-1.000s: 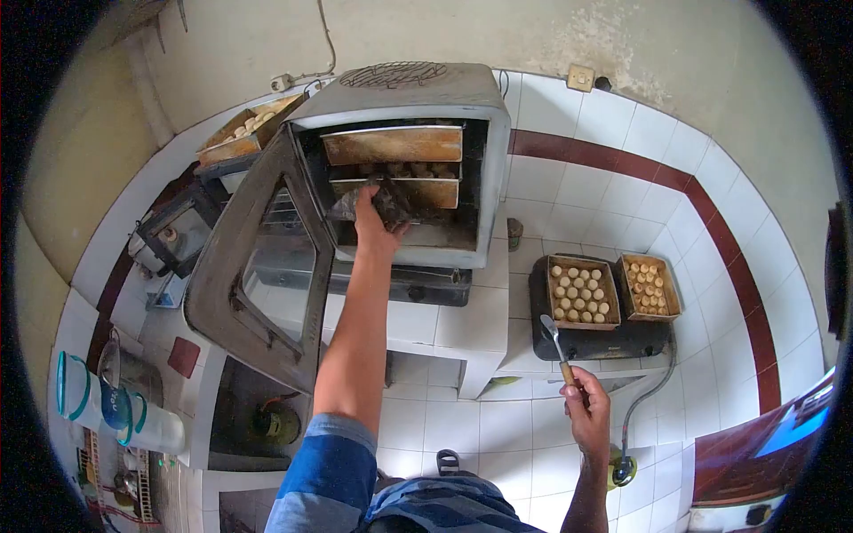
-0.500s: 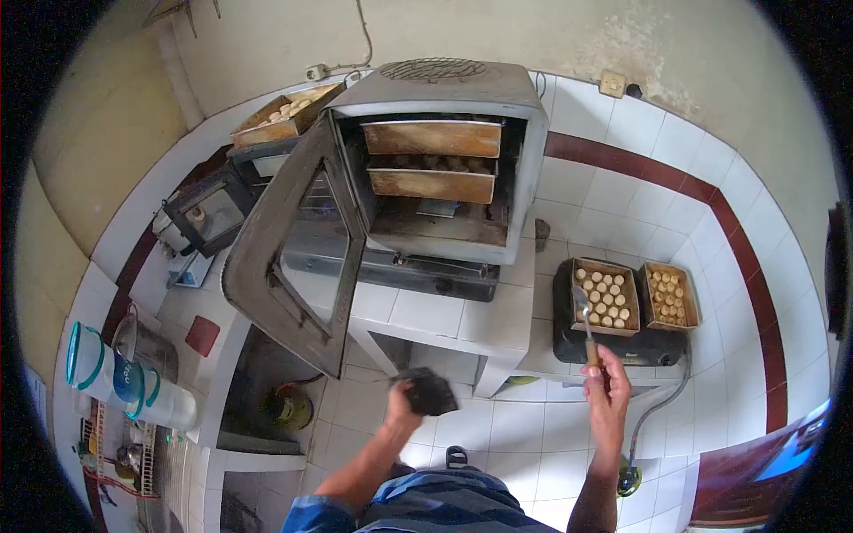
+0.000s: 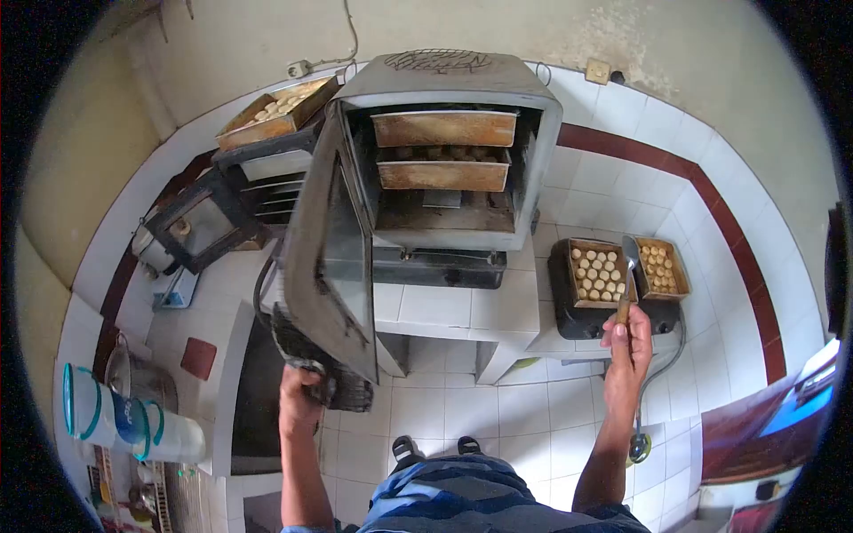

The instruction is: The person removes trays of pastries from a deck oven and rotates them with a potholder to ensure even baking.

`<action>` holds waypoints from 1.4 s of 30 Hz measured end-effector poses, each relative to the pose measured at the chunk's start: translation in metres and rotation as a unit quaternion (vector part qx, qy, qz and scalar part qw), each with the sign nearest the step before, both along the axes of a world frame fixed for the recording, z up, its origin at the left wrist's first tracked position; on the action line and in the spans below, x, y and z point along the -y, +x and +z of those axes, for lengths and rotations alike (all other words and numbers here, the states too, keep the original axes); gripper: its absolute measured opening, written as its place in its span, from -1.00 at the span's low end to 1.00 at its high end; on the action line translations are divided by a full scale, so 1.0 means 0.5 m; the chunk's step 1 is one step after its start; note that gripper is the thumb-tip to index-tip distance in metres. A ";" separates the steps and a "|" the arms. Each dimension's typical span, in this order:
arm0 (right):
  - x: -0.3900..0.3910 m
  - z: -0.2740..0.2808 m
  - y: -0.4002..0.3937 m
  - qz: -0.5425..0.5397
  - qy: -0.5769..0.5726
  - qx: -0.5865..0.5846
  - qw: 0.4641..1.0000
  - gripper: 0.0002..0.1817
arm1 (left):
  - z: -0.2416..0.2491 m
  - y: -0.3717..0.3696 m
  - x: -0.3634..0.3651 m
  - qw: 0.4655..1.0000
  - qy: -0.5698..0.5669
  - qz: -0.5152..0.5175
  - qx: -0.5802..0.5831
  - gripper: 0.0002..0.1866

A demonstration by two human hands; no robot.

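My left hand point(image 3: 300, 398) is closed on a dark, worn cloth point(image 3: 330, 373), which lies against the lower outer edge of the oven door point(image 3: 324, 266). The door hangs partly open on the left side of a grey metal oven point(image 3: 449, 89). Inside sit an upper baking tin point(image 3: 444, 130) and a lower baking tin point(image 3: 444, 175), one above the other. My right hand point(image 3: 629, 342) grips a metal spoon point(image 3: 624, 311) by its wooden handle, its bowl pointing up. Beyond it, a tin of round pale dough pieces point(image 3: 598, 272) rests on a black stove point(image 3: 577, 324).
A second tin of dough pieces point(image 3: 662, 268) stands beside the first. On the left, another filled tin point(image 3: 275, 114) rests on a smaller oven with its glass door point(image 3: 197, 222) open. Lidded plastic tubs point(image 3: 173, 435) stand at the lower left. A hose point(image 3: 659, 377) hangs at the right.
My left hand has moved left with the cloth, onto the oven door. The door has swung somewhat towards closed. My right hand has raised the spoon slightly and shifted right.
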State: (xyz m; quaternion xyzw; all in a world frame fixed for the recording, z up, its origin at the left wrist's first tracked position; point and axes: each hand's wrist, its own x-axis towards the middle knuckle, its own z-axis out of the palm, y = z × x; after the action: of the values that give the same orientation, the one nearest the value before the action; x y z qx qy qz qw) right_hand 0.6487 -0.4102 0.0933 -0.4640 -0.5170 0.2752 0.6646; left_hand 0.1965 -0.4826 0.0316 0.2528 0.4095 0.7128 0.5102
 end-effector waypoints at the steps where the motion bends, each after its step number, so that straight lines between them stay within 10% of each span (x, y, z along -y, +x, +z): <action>1: 0.007 0.004 -0.017 -0.002 0.027 0.001 1.000 -0.64 | 0.019 0.025 -0.010 0.999 -0.002 0.001 0.043 -0.82; 14: 0.108 0.014 -0.208 -0.089 0.051 -0.007 0.995 -0.71 | -0.100 -0.010 0.038 0.937 -0.161 -0.215 0.224 -0.89; 17: 0.113 -0.012 -0.257 -0.103 0.036 -0.035 0.993 -0.71 | -0.174 -0.068 0.061 0.924 -0.168 -0.258 0.228 -0.38; 20: 0.088 -0.025 -0.302 -0.093 -0.003 0.017 0.995 -0.74 | -0.168 -0.091 0.053 0.928 -0.172 -0.254 0.213 -0.37; 23: 0.026 -0.036 -0.335 -0.108 -0.022 0.058 0.992 -0.78 | -0.127 -0.094 0.031 0.934 -0.167 -0.230 0.218 -0.88; 25: -0.057 -0.060 -0.343 -0.134 -0.009 0.060 0.989 -0.80 | -0.136 -0.107 -0.003 0.931 -0.158 -0.208 0.254 -0.85; 26: -0.094 -0.066 -0.345 -0.149 0.011 0.062 0.987 -0.81 | -0.212 -0.148 -0.011 0.927 -0.146 -0.234 0.255 -0.38; 42: -0.367 -0.080 -0.297 -0.203 0.051 0.061 0.976 -0.83 | -0.139 -0.105 -0.194 0.952 -0.066 -0.193 0.227 -0.30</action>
State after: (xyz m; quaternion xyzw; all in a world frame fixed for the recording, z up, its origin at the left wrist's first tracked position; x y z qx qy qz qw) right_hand 0.5000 -0.2266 0.0534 -0.5409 -0.4651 0.0795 0.6963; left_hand 0.1440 -0.3858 -0.0378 0.1241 0.2720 0.6111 0.7329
